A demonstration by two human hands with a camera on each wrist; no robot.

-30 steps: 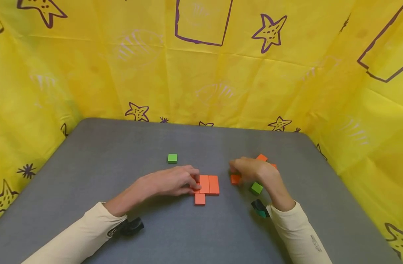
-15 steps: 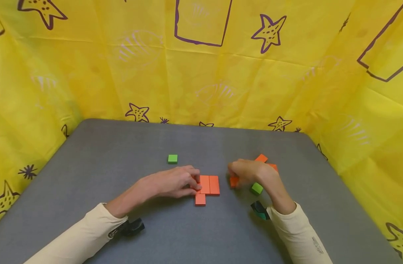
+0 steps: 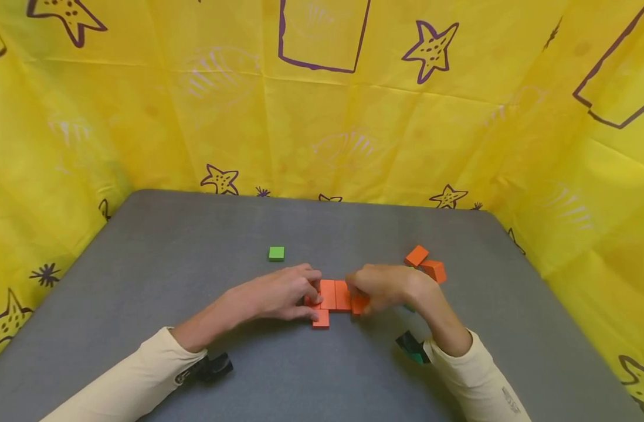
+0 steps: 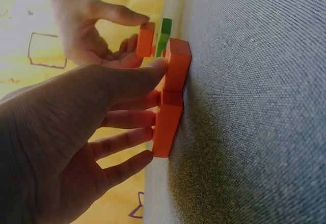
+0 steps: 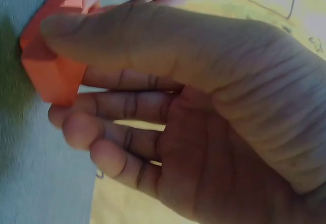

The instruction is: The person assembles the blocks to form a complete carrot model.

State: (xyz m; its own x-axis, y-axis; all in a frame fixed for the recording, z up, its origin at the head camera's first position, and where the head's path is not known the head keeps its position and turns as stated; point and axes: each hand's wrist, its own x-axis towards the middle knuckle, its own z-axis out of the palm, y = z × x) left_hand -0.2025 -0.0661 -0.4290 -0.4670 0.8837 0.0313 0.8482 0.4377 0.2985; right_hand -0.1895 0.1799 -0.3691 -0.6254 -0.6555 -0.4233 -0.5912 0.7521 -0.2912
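Observation:
Orange rectangular blocks [image 3: 328, 295] lie side by side in a short row mid-table, with a smaller-looking orange block [image 3: 321, 320] against the row's near side. My left hand [image 3: 271, 294] touches the row's left end with nearly straight fingers; in the left wrist view its thumb [image 4: 127, 84] rests on an orange block [image 4: 178, 63]. At the row's right end, my right hand [image 3: 387, 287] pinches another orange block [image 3: 359, 304] between thumb and fingers. The right wrist view shows this block [image 5: 56, 79] close to the table, its upper part behind the thumb.
A green block [image 3: 277, 253] stands on the grey table [image 3: 195, 234] behind my left hand. Right of my right hand lie two orange blocks, one [image 3: 417, 255] beside the other [image 3: 434, 271]. A yellow patterned cloth [image 3: 322, 117] surrounds the table's back and sides.
My right hand has moved left with an orange block, from a spot apart from the row to its right end. The left hand stays at the row, its thumb now at the near block.

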